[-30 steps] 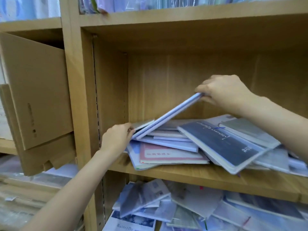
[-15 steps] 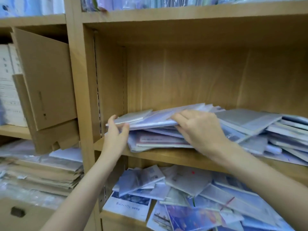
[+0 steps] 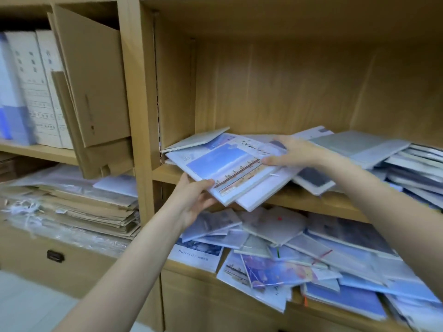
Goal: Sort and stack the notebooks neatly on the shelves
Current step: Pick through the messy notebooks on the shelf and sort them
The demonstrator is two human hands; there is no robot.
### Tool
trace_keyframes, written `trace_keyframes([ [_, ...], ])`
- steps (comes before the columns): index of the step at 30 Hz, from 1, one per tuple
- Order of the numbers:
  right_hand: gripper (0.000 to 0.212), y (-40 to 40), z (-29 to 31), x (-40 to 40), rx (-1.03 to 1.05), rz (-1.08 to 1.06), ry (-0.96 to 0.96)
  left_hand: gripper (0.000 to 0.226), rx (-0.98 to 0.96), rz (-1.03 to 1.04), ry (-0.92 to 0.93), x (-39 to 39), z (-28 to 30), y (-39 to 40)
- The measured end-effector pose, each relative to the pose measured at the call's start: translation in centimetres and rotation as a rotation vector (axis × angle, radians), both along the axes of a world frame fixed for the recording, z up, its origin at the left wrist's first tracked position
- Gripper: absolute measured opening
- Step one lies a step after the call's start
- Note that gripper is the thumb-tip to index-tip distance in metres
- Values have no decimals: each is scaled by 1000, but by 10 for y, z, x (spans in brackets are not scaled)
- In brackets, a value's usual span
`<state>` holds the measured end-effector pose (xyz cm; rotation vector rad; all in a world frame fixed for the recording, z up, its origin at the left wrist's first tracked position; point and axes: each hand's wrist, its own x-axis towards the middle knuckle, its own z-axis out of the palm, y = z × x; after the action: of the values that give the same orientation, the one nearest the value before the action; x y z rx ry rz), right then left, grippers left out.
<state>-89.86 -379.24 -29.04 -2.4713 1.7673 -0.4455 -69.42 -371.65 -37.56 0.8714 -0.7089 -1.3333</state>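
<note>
A small stack of notebooks, topped by a blue sky-scene "Scenery" notebook [image 3: 225, 167], juts out over the front edge of the middle wooden shelf [image 3: 309, 203]. My left hand [image 3: 193, 200] grips the stack's near left corner from below, thumb on the cover. My right hand [image 3: 291, 152] holds the stack's far right edge, thumb along the side. A grey-white notebook [image 3: 195, 139] leans at the shelf's left wall. More notebooks [image 3: 374, 152] lie in a loose heap to the right.
The lower shelf [image 3: 191, 268] carries a jumble of several blue and white notebooks [image 3: 299, 257]. In the left bay stand white binders [image 3: 36, 92] and leaning cardboard sheets [image 3: 93, 80], with flat cardboard and plastic-wrapped stacks [image 3: 79, 207] beneath. The shelf upright [image 3: 137, 116] divides the bays.
Both hands have pulled a stack of notebooks forward and out over the shelf edge. My right hand shifted from pressing on the pile to holding the stack's right edge. The camera moved closer and lower.
</note>
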Motion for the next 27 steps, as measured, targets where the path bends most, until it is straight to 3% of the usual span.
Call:
trace_keyframes([
  [5,79,-8,25,17,137,-13,87,48,20,5,13,9,-1,10],
  [14,49,48,110,20,-116,45,112,36,-43,-150,-12,-22,10,33],
  [19,53,86,101,-12,-64,26,76,37,-41,-220,-128,-40,9,44],
  [25,69,126,52,-65,108,-24,-81,45,-90,-326,-287,-34,-6,68],
  [27,80,141,20,-75,242,29,-401,56,-145,-329,-373,-29,-21,78],
])
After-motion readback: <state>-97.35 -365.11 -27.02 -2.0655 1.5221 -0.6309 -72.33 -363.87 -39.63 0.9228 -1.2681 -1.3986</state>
